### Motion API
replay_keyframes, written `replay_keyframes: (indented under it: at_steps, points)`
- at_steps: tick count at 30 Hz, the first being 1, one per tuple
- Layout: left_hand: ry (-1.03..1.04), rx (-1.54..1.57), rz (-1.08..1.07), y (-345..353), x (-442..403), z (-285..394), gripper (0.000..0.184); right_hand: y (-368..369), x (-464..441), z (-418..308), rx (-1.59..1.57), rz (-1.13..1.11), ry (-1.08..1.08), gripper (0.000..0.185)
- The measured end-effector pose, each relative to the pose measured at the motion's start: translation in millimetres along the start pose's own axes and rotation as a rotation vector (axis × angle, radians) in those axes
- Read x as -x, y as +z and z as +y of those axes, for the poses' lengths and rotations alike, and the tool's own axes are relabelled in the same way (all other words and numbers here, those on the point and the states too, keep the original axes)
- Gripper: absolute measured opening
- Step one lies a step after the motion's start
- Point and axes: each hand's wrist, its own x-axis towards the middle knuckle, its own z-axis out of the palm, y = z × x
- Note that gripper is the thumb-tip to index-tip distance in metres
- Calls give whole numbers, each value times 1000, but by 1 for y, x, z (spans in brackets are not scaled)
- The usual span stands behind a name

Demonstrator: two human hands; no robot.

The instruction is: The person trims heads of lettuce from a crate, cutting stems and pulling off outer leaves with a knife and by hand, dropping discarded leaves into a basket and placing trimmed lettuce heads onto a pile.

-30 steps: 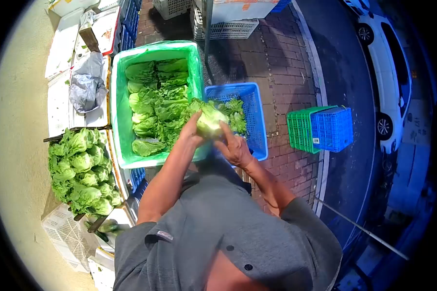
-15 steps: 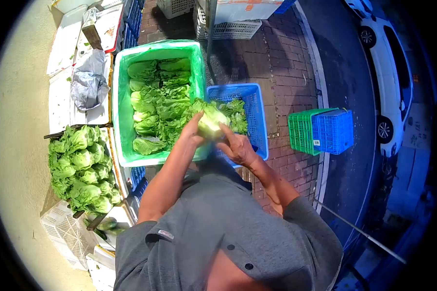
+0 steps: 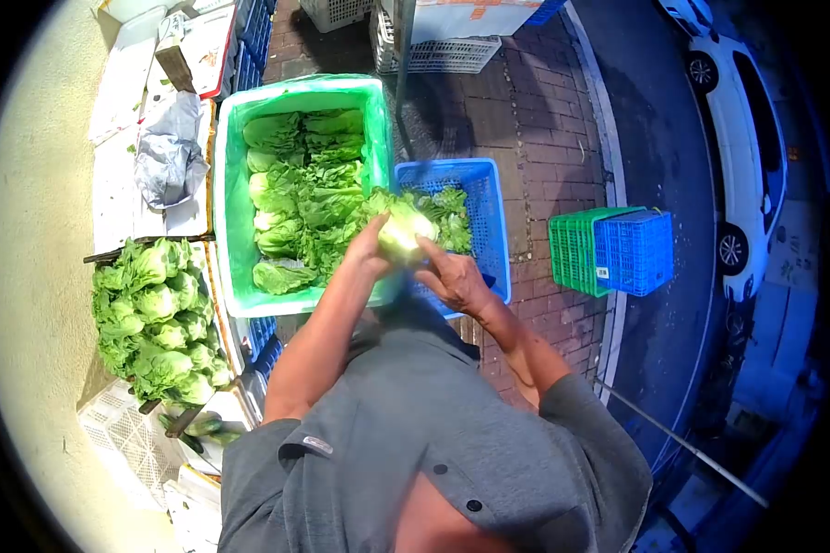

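A pale green head of lettuce (image 3: 402, 230) is held over the gap between two containers. My left hand (image 3: 369, 247) is wrapped round its left side. The fingers of my right hand (image 3: 452, 275) press on its lower right side, near the cut base. To the left, a box lined with green plastic (image 3: 231, 212) holds rows of lettuce heads (image 3: 300, 198). Partly behind the held lettuce, a blue crate (image 3: 491, 217) contains loose green leaves (image 3: 452, 221).
A pile of lettuce (image 3: 161, 318) lies at the left, below white foam boxes and a grey plastic bag (image 3: 169, 166). Green and blue crates (image 3: 632, 251) stand at the kerb. A metal pole (image 3: 403, 74) rises beyond the containers. A white car (image 3: 745, 157) is at the right.
Both hands stay round the lettuce and have barely moved. The whole view has shifted very slightly.
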Motion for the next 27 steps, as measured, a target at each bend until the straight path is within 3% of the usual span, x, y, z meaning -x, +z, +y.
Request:
replay_keyframes:
  at_steps: [20, 25, 26, 27]
  points:
    - [-33, -80, -15, -18, -23, -3, 53, -20, -11, 16, 91, -34, -143, 45]
    - [-24, -97, 113, 5, 1, -4, 48, -15, -7, 27, -9, 39, -127, 40]
    - [-13, -59, 56, -2, -5, -5, 49, -13, -5, 29, -47, 72, -128, 39]
    - [2, -19, -3, -6, -9, -4, 49, -12, -2, 32, -152, 138, 9, 38]
